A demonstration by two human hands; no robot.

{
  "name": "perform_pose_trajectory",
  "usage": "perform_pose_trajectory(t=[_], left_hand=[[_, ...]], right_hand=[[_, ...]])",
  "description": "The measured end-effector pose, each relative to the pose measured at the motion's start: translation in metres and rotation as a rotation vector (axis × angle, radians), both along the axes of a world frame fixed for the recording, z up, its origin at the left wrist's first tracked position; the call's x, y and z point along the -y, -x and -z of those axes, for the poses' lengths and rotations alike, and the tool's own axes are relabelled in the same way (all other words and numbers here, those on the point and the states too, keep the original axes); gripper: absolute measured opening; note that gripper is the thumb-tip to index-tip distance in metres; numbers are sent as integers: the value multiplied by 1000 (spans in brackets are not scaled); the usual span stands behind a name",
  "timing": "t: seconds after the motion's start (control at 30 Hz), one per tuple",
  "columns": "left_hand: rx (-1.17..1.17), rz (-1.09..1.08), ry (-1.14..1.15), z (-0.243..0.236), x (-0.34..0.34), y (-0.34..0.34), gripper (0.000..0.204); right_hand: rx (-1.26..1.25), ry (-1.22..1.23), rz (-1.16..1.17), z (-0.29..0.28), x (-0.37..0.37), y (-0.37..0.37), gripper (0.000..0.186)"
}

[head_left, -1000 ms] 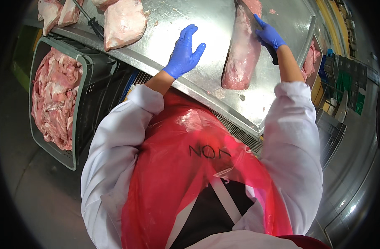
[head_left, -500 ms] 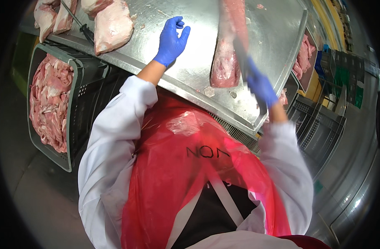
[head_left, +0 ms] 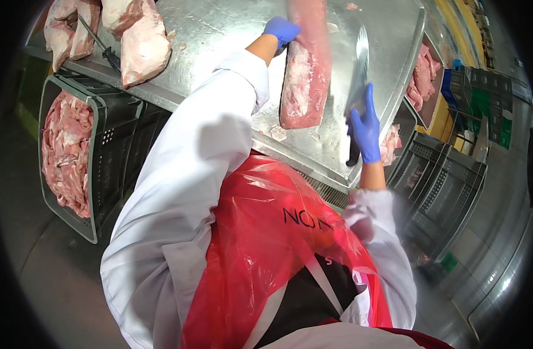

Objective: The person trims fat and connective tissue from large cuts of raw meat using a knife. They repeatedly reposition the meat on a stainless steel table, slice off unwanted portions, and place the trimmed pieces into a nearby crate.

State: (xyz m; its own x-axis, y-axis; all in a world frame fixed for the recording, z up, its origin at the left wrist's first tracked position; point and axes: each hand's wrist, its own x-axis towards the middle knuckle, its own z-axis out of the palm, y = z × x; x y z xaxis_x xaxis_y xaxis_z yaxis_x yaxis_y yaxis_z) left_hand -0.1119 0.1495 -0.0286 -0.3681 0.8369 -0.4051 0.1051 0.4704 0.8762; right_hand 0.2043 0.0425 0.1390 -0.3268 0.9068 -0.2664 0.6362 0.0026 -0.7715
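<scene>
A long, boneless pork loin (head_left: 304,87) lies lengthwise on the metal table, its blunt end toward me. My blue-gloved left hand (head_left: 282,30) closes against the loin's left edge, its fingers partly hidden by the meat. To the right of the loin is a long knife (head_left: 361,58), blade pointing away from me and dark handle near the table's front corner. Beside that handle, my blue-gloved right hand (head_left: 367,131) has its index finger stretched out and its thumb apart, lying over the handle without wrapping round it.
Large pale meat cuts (head_left: 143,46) and a dark-handled steel rod (head_left: 98,38) lie at the table's far left. A grey crate (head_left: 92,168) of meat trimmings stands at left. More meat-filled bins (head_left: 435,102) and black crates (head_left: 438,186) flank the raised table edge (head_left: 415,52) at right.
My left hand has moved right, from above the table to the loin. My right hand has stopped its fast stroke along the loin and loosened on the knife, now apart from the meat.
</scene>
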Motion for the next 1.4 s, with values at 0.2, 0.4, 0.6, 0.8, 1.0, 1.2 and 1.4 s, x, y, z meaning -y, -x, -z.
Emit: perform_pose_trajectory(t=[0.2, 0.4, 0.6, 0.8, 1.0, 1.2, 1.4], left_hand=[[-150, -279, -101, -6, 11, -20, 52], [130, 455, 195, -10, 44, 5, 57], [307, -36, -149, 18, -19, 13, 15], [354, -10, -14, -17, -4, 17, 16], [388, -78, -4, -7, -5, 18, 14], [82, 4, -253, 7, -12, 19, 16], [44, -98, -271, -22, 5, 31, 22]], right_hand=[[13, -61, 25, 36, -97, 88, 79], [-12, -13, 65, 55, -145, 102, 77], [144, -216, -102, 54, -151, 136, 75], [377, 108, -203, 12, -144, 196, 70], [369, 73, -488, 41, -127, 117, 68], [307, 192, -449, 20, -129, 149, 71], [354, 289, -513, 2, -101, 91, 73]])
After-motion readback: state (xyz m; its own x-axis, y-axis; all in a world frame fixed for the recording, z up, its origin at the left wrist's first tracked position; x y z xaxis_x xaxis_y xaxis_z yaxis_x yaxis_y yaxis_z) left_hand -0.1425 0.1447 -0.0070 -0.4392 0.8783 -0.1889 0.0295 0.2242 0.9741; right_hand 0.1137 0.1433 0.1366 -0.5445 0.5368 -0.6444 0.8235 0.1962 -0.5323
